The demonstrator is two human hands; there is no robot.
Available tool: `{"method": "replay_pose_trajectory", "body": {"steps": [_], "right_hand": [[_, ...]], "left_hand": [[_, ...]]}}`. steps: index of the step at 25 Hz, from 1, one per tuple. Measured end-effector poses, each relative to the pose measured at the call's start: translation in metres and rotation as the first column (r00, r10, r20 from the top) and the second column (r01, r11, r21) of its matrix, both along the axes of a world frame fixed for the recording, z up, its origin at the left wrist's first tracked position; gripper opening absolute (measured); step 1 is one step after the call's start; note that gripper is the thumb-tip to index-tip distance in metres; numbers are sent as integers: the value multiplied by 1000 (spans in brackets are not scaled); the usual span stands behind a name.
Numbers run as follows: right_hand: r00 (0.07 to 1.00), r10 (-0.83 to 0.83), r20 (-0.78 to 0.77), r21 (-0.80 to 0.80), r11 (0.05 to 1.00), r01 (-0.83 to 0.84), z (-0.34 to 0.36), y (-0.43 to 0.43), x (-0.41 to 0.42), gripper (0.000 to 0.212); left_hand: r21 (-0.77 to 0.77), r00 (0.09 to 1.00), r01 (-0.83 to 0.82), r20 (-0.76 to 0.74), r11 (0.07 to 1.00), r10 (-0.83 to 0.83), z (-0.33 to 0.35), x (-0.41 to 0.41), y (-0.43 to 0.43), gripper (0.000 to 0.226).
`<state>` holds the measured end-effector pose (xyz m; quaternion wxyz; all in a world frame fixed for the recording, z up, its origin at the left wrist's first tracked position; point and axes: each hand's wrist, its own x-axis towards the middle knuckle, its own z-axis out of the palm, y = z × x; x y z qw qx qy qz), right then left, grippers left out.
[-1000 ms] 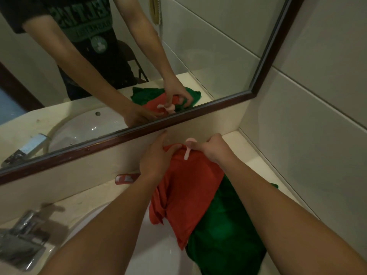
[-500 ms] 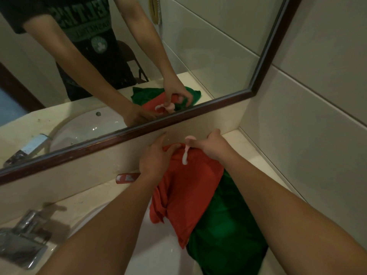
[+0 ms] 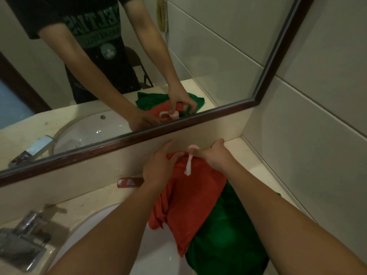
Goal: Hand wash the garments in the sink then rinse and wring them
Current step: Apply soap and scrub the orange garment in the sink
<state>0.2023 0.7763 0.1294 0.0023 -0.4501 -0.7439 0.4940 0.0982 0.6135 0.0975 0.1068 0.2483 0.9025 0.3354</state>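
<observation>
A red garment (image 3: 190, 197) lies over a green garment (image 3: 228, 235) on the counter's right side, both hanging partly into the white sink (image 3: 158, 261). My left hand (image 3: 158, 167) holds the red garment's top edge, thumb on the cloth. My right hand (image 3: 216, 157) grips a small container with a pink nozzle (image 3: 193, 148), most of it hidden in my fist. A white stream of liquid (image 3: 188, 165) runs from the nozzle onto the red cloth.
A chrome faucet (image 3: 21, 243) stands at the lower left. A flat red object (image 3: 130, 182) lies on the counter by the backsplash. The dark-framed mirror (image 3: 139, 135) runs behind, and a tiled wall (image 3: 307, 155) closes the right side.
The white stream has grown longer and reaches further down the red cloth. Both hands stay almost where they were.
</observation>
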Motion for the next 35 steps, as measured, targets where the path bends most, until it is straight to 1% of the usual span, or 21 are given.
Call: {"method": "replay_pose_trajectory", "body": {"steps": [3, 5, 10, 12, 14, 16, 19, 21, 23, 26, 28, 30, 32, 33, 35], "right_hand": [[999, 39, 5, 19, 999, -39, 3, 0, 0, 123], [1000, 23, -7, 29, 999, -23, 2, -1, -1, 120], [1000, -11, -10, -57, 998, 11, -2, 0, -3, 143], [1000, -10, -12, -52, 999, 10, -2, -1, -2, 144], [1000, 13, -3, -3, 1000, -13, 3, -5, 2, 135], [1000, 15, -4, 56, 998, -15, 12, -14, 11, 113], [999, 4, -51, 94, 996, 1, 21, -36, 34, 79], [995, 62, -80, 151, 987, -49, 23, -56, 51, 64], [985, 151, -80, 237, 963, -128, 26, -77, 67, 61], [971, 222, -86, 281, 941, -190, 37, -116, 80, 60], [961, 264, -76, 282, 930, -234, 43, -148, 85, 63], [944, 326, -50, 338, 895, -291, 47, -184, 90, 68], [926, 376, -29, 381, 861, -337, 51, -215, 95, 70], [917, 397, -26, 388, 850, -357, 53, -230, 98, 71], [906, 423, -11, 390, 836, -386, 52, -253, 99, 76]], "left_hand": [[16, 1000, -9, -9, 1000, 9, 1, 2, 0, 61], [21, 1000, -29, -11, 999, 29, 0, 2, 1, 60], [15, 999, -18, -43, 1000, 18, -5, 1, 2, 60], [15, 999, -23, -45, 1000, 24, -6, 2, 1, 62], [38, 998, -42, -48, 998, 43, -7, 5, -2, 62], [81, 995, -53, -78, 995, 59, -6, 15, -10, 61], [155, 981, -62, -172, 986, 88, -2, 29, -30, 57], [181, 975, -69, -195, 981, 104, 3, 37, -47, 59], [205, 974, -69, -200, 976, 111, 9, 43, -65, 61], [255, 961, -56, -248, 965, 121, 22, 51, -110, 61], [254, 963, -56, -242, 965, 120, 32, 59, -147, 61], [219, 964, -72, -233, 973, 124, 41, 67, -187, 61], [230, 945, -53, -304, 972, 123, 42, 73, -226, 63], [230, 938, -27, -330, 973, 104, 43, 77, -246, 64], [182, 949, 54, -316, 982, 6, 41, 76, -277, 65]]}}
